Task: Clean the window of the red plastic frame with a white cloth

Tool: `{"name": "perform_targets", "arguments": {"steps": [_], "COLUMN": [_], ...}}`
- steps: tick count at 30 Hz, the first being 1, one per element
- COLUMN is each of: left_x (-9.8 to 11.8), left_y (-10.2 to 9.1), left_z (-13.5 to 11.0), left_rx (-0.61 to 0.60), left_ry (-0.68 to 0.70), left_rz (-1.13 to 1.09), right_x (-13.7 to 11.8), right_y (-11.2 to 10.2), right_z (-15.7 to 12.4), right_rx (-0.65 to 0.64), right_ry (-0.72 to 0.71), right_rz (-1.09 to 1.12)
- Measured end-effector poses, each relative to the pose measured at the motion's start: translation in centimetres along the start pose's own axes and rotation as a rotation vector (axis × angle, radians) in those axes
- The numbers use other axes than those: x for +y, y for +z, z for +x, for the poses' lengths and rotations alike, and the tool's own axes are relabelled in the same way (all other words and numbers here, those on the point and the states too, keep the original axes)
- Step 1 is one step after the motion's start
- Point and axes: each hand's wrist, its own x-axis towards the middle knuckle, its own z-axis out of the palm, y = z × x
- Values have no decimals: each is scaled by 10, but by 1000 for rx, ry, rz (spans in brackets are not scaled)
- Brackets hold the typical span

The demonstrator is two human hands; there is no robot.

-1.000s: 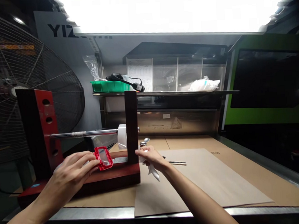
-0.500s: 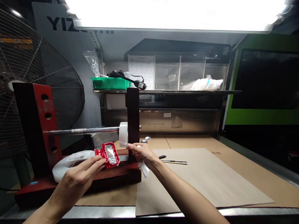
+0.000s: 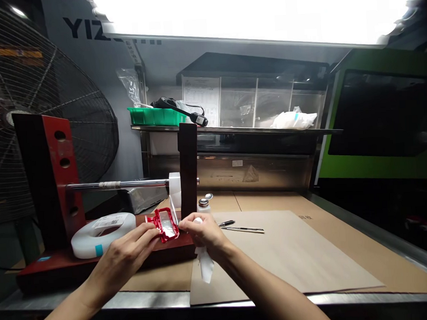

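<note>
My left hand [image 3: 127,253] pinches a small red rectangular frame with a clear window [image 3: 164,224] by its left edge, over the base of a dark red roll stand [image 3: 53,173]. My right hand [image 3: 202,231] is closed beside the frame's right edge. It pinches a strip of clear film [image 3: 173,207] that runs down from the small white roll [image 3: 175,188] on the stand's steel rod. A white cloth [image 3: 205,268] hangs from the same hand.
A large flat white roll [image 3: 102,228] lies on the stand's base. A small bottle [image 3: 203,205], a pen [image 3: 227,223] and a thin metal tool [image 3: 246,230] lie on brown cardboard [image 3: 297,251]. A big fan [image 3: 35,107] stands left; a shelf with a green tray [image 3: 156,116] behind.
The red frame has moved right and lowered toward the stand's upright. My right hand reached to the small roll and pulled a strip of clear film down to the frame.
</note>
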Motion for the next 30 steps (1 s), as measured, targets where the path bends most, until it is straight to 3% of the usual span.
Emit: {"name": "perform_targets", "arguments": {"steps": [9, 18, 30], "left_x": [14, 11, 12], "left_y": [-4, -1, -3], "left_z": [7, 10, 20], "left_rx": [35, 18, 94], "left_ry": [67, 112, 131], "left_rz": [-58, -10, -23], "right_x": [8, 6, 9], "right_y": [-7, -13, -17], "right_z": [-27, -30, -28], "right_rx": [8, 20, 0], "right_ry": [18, -12, -41], "right_rz": [-36, -145, -215]}}
